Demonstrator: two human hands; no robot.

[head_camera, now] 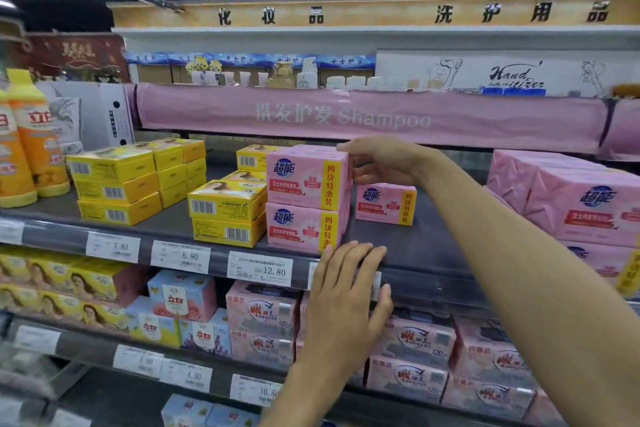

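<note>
Left hand (346, 305) rests flat on the shelf edge (450, 270), fingers straight. Right hand (381, 159) grips the top pink soap pack (304, 177) at its right end, probably a pinch, I judge. It sits on a second pink pack (301, 227), yellow boxes (225, 208) just left.

Top pink soap pack (306, 177), right hand (377, 163) gripping it, left hand (346, 291) flat – shelf edge (433, 274)

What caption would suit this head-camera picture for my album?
Right hand grips the top pink soap pack of a two-high stack while left hand rests on the shelf edge.
</note>
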